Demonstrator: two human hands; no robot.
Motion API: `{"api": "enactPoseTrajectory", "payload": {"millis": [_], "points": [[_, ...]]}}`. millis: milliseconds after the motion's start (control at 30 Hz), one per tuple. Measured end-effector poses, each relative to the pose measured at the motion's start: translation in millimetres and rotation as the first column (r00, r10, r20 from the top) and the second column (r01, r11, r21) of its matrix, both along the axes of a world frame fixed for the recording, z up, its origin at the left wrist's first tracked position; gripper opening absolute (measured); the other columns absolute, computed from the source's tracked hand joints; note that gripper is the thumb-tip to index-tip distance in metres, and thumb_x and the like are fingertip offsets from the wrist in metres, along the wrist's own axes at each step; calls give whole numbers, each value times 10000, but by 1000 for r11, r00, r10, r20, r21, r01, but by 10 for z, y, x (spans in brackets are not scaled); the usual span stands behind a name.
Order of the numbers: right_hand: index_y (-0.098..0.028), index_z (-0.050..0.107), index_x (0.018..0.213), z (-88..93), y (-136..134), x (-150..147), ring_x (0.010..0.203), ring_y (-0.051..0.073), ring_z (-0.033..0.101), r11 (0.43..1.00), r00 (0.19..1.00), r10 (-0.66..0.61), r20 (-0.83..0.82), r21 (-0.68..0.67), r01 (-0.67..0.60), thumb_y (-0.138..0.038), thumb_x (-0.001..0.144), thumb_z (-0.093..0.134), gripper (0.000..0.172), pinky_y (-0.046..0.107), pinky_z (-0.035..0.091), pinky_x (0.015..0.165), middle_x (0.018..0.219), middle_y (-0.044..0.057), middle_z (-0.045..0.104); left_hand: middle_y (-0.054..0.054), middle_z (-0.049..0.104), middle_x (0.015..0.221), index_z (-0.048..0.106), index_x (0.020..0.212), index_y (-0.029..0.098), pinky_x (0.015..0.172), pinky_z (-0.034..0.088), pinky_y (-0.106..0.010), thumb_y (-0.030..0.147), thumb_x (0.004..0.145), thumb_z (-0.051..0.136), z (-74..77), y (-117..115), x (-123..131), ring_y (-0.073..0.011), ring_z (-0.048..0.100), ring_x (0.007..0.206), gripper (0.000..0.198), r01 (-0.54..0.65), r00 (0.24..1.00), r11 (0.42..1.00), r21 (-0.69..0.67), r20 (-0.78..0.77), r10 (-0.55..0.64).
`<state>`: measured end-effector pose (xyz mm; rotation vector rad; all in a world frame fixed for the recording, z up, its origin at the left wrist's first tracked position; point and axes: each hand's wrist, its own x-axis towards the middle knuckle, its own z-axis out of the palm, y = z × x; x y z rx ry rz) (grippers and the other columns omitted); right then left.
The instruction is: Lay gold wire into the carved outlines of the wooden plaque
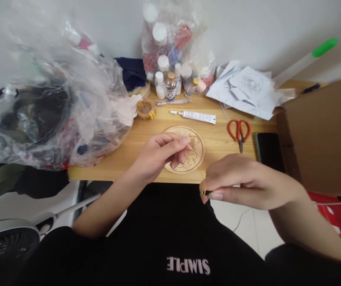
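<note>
My left hand [170,153] is closed in a pinch above a round wooden board [200,161]; whatever its fingertips hold is too small to make out. Curled gold wire lines [191,157] form a pattern on that board, partly covered by the hand. Off the table's front edge, my right hand [236,180] grips a thin dark tool [208,193], mostly hidden in the fingers. Thin gold wire [204,184] loops by the tool's tip and rises toward the board. Beyond the board lies a white glue tube [198,116]. Red-handled pliers [240,133] rest to its right.
A spool of gold wire [146,110] and a pen [173,102] lie farther back. Small bottles [170,86] stand by the wall. Plastic bags [99,103] crowd the left; papers [247,89], a phone [268,149] and a cardboard box [325,135] are right.
</note>
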<state>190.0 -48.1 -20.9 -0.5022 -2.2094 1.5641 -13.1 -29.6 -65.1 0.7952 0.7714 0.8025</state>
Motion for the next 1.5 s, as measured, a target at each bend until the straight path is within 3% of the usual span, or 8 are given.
{"api": "enactPoseTrajectory", "payload": {"millis": [333,500,700,833,1100,1300,1400,1500], "points": [[-157,705,933,-329,-156,52,594,89,591,979,956,-154,-251,-173,112,-193,928,543,166,210,477,581,656,23,649,20,684,605,722,725,191,438,472,-161,404,831,699,-44,-135,10,-59,568,443,239,-183,983,946,269,73,169],[-146,710,896,-442,-256,66,568,88,577,954,920,-224,-320,-264,140,-208,925,555,169,215,458,558,630,18,619,13,706,684,723,813,207,500,506,-184,246,929,582,-36,-233,-40,-71,610,521,187,-233,913,692,683,-91,397],[-113,688,835,-509,-315,74,541,68,558,934,891,-284,-354,-313,173,-238,926,566,197,199,448,550,614,12,598,10,708,727,706,901,222,635,530,-242,137,906,574,35,-333,-140,-110,660,664,157,-15,792,364,931,-211,574],[-114,684,819,-522,-296,69,515,68,545,937,910,-253,-329,-318,146,-259,934,547,230,198,446,532,606,16,606,21,715,749,692,940,259,639,522,-250,154,899,589,48,-387,-171,-118,663,677,152,54,776,373,926,-274,569],[-95,699,860,-548,-319,-19,503,63,506,884,914,-222,-339,-465,42,-224,912,572,188,196,435,505,595,10,571,34,699,702,721,826,273,645,508,-250,177,871,629,19,-442,-174,-113,640,631,141,-82,779,607,791,-329,533],[-111,677,976,-558,-416,-71,448,34,501,577,873,-429,-231,-814,68,-204,917,568,155,141,409,434,619,-16,586,50,693,681,707,798,263,565,477,-224,253,916,591,-135,-443,-194,-81,577,534,166,-228,759,746,625,-365,538],[-90,679,945,-598,-431,-85,303,40,423,288,914,-362,-182,-955,-76,-260,922,537,222,128,302,288,502,-39,533,38,681,661,703,795,251,614,489,-249,253,914,589,-203,-431,-220,-96,586,562,165,-205,731,702,682,-370,573],[-80,678,919,-686,-449,-138,240,48,363,121,926,-336,-172,-983,-139,-269,897,531,240,141,263,228,459,-49,508,19,678,672,693,800,236,628,492,-272,284,910,591,-234,-414,-262,-108,581,567,158,-206,743,659,723,-323,587]]}}
